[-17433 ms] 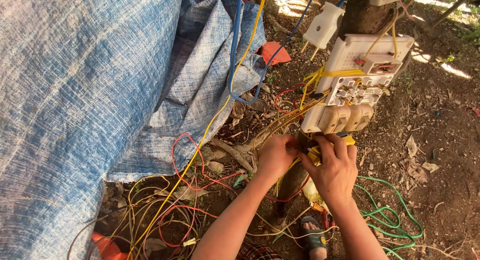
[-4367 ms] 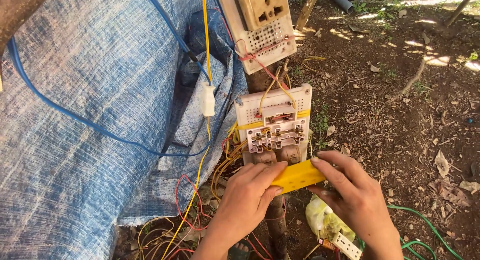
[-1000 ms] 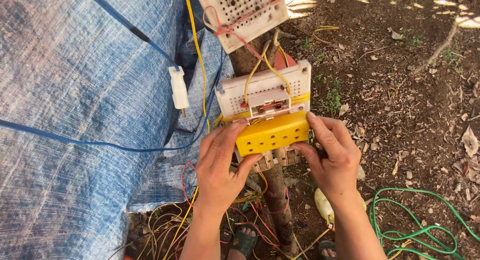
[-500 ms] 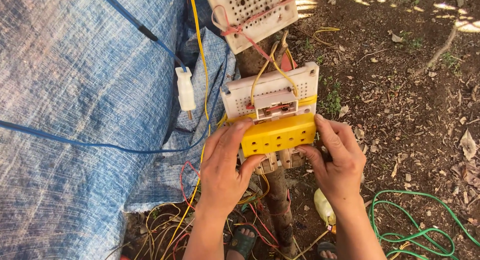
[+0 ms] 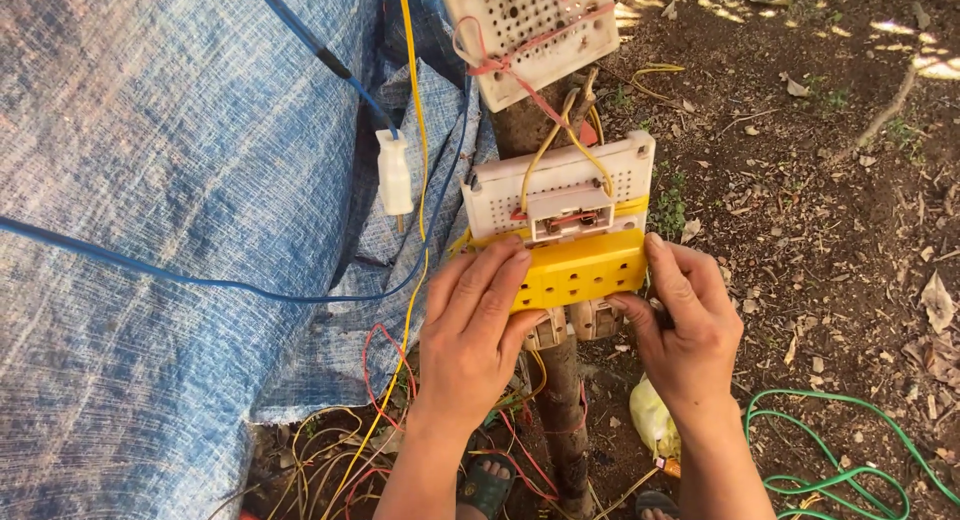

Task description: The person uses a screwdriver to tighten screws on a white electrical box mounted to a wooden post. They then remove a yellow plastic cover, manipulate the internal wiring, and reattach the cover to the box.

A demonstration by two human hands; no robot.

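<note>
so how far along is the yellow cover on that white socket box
Mostly on. The yellow perforated plastic cover sits flush against the lower part of the white socket box on the wooden post. The left hand and right hand press its ends. Left: letting go; no fasteners visible.

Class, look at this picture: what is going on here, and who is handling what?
A person works outdoors at a wooden post that carries white electrical boards. Both hands press a yellow perforated cover against the lower white board: the left hand lies over its left end, the right hand grips its right end. Yellow wires loop into the board. A blue tarpaulin hangs to the left, a white plug dangles beside it, and a green cable lies on the soil.
</note>
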